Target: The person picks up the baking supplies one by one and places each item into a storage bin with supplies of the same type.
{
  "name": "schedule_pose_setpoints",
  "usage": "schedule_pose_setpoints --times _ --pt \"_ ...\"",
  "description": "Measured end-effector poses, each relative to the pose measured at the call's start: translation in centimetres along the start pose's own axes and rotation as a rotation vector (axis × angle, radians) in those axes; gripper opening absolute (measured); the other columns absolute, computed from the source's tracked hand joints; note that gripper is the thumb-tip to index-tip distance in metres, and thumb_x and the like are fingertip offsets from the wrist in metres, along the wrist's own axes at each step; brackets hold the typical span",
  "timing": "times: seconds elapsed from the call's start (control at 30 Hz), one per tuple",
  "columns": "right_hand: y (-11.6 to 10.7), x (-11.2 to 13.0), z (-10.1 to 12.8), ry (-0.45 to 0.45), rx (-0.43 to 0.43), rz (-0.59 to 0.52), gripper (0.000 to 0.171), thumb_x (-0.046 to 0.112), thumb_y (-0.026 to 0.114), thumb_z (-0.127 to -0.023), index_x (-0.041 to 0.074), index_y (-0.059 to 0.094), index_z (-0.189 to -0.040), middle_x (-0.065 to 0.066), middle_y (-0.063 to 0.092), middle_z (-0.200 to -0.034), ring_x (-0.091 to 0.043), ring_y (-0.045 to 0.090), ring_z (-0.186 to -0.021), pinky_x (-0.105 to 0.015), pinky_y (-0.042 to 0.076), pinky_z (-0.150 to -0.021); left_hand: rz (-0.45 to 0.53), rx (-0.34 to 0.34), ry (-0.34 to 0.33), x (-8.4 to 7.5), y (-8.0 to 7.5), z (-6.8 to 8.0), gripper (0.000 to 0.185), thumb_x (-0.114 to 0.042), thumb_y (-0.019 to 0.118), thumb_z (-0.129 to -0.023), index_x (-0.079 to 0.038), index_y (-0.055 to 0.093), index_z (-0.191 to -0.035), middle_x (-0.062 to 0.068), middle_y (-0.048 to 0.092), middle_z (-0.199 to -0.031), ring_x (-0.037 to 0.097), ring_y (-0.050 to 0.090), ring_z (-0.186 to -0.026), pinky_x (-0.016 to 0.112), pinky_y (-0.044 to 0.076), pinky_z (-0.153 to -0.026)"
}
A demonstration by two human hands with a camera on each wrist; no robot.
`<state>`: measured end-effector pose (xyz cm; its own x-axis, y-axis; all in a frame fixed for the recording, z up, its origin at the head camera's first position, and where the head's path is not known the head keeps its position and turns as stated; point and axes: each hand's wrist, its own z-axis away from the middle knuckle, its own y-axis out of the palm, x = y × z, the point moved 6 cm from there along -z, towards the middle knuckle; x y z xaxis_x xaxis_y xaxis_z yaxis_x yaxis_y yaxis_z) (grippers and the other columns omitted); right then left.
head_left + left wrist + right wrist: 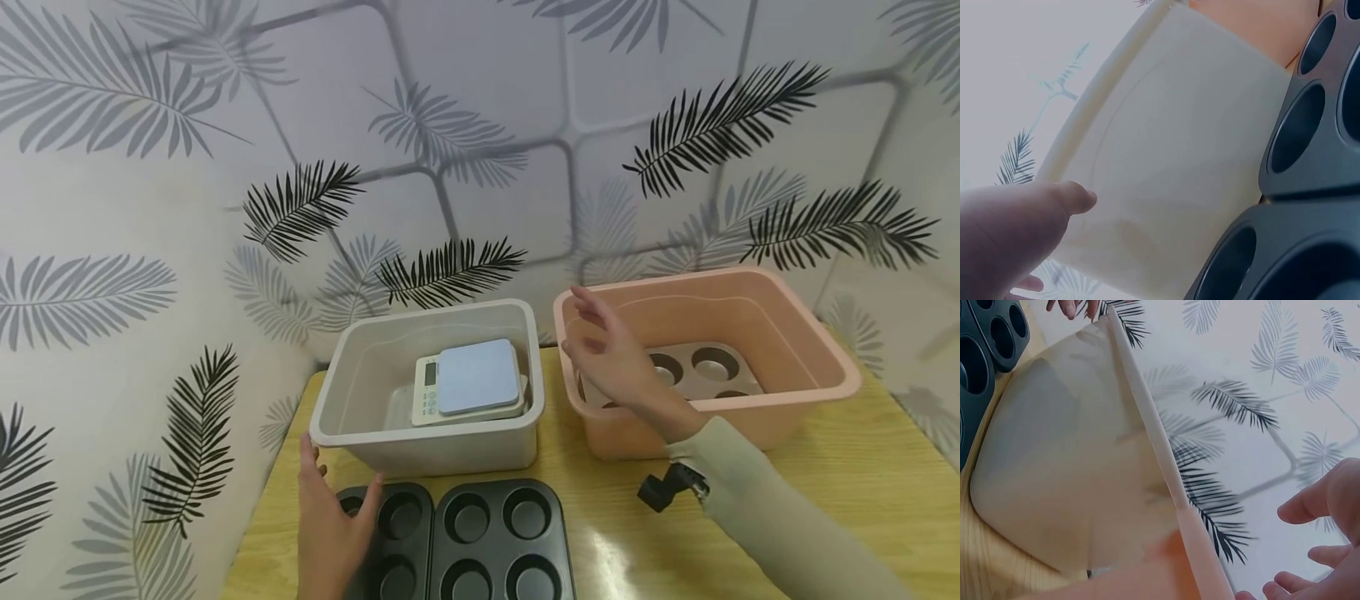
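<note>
Covering one muffin tray (405,533), the left hand (330,525) lies flat — right hand (611,362), fingers relaxed, hides the pink tub's (817,367) tray.

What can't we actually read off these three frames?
- Muffin pan in the pink bin, head view: partly hidden by the right hand and the bin's front wall, so its cup count is unknown.
- Scale display, head view: too small to read.
- Black pans, head view: cut off by the bottom edge.
- Left hand contact with the pan: unclear.
- White bin contents: unseen from both wrist views.
</note>
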<state>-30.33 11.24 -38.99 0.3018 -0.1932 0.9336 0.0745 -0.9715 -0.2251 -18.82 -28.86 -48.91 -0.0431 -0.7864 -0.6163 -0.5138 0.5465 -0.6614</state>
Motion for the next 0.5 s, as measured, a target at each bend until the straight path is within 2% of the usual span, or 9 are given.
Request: schedule_pose_setpoints --times 0.13,0.37,0.5 --pt "-1.4 -0.1 0.3 0.0 -0.012 0.012 0.075 -0.002 0.063 -0.104 0.005 0.03 -0.171 -0.027 0.034 -0.174 -0.046 0.032 -0.163 -0.068 0.036 -0.128 0.015 -0.017 -0.047 0.6 -0.5 0.1 0.126 -0.02 0.089 -0.092 -0.013 -0.004 -0.176 0.035 0.044 -0.164 0.053 0.058 -0.133 0.072 0.051 -0.099" --pt "-4.0 -0.5 0.4 -0.028 -0.072 0.042 0.073 -0.004 0.062 -0.104 0.004 0.033 -0.17 -0.029 0.039 -0.167 -0.045 0.033 -0.162 -0.068 0.037 -0.127 -0.008 0.002 -0.081 1.4 -0.9 0.6 0.127 -0.021 0.088 -0.093 -0.016 -0.008 -0.176 0.036 0.04 -0.166 0.053 0.059 -0.131 0.071 0.052 -0.096" --pt "-5.2 -0.7 0.6 -0.044 -0.111 0.055 0.074 -0.005 0.064 -0.103 0.004 0.035 -0.17 -0.029 0.04 -0.167 -0.045 0.035 -0.162 -0.068 0.038 -0.125 -0.075 0.034 -0.047 2.3 -1.0 0.9 0.117 -0.021 0.088 -0.093 -0.007 0.006 -0.176 0.037 0.046 -0.158 0.054 0.059 -0.13 0.071 0.053 -0.098"
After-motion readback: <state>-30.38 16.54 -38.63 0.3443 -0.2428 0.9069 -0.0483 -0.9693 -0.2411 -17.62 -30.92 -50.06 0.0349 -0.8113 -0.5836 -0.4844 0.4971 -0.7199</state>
